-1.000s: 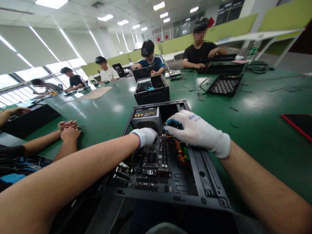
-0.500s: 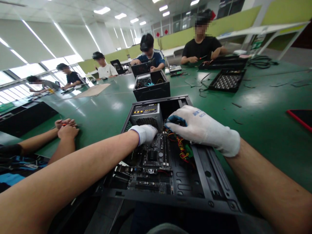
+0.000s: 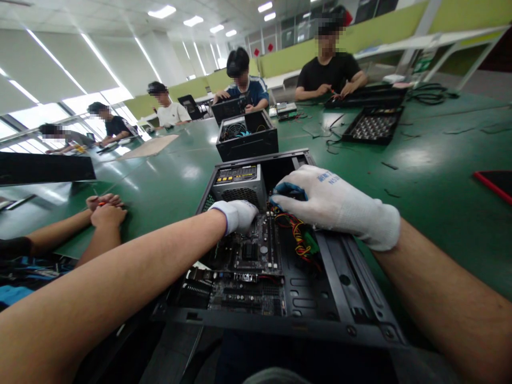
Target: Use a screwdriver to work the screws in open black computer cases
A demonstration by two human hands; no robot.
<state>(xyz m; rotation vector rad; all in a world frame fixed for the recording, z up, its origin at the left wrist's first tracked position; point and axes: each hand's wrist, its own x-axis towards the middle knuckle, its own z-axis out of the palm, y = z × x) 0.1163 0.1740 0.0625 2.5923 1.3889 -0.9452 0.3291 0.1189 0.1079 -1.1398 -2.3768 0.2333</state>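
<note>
Left hand [image 3: 237, 215], white-gloved, fingers curled downward, bare forearm extended diagonally from lower left. Right hand [image 3: 334, 202], white-gloved, palm down, fingers bent and closed around a blue object at the fingertips, bare forearm entering from lower right.

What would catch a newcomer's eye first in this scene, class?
Two white-gloved hands, the left hand and the right hand, reach into an open computer case at the centre. Red and yellow wires run beside the motherboard. A second open case stands behind on the green table.
</note>
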